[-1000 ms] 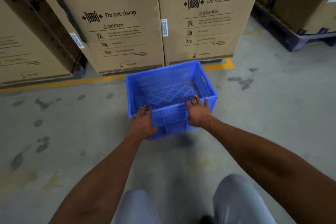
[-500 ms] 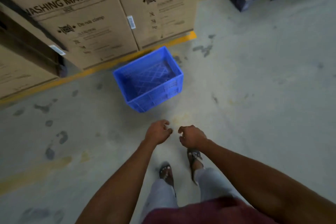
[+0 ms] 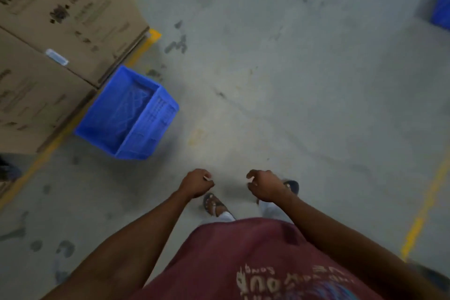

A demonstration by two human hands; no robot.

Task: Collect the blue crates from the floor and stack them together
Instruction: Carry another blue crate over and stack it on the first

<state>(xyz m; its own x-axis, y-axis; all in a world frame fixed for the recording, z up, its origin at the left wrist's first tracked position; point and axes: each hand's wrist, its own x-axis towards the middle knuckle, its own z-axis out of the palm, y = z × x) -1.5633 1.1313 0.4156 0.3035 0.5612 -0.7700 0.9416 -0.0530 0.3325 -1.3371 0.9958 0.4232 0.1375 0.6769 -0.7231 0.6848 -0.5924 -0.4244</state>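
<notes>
Blue crate [image 3: 126, 114] on floor beside cardboard boxes [image 3: 60, 39]; left hand [image 3: 196, 183], right hand [image 3: 264, 185] loosely curled, grip empty.

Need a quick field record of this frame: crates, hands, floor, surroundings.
setting: concrete floor with yellow line markings
crate: blue crate upright on the floor beside the cardboard boxes, nothing visible inside
second blue object: blue shape at the right edge, cut off and blurred; probably another crate
left hand: loosely curled, holds nothing, apart from the crate
right hand: loosely curled, holds nothing
stacking: none visible
</notes>
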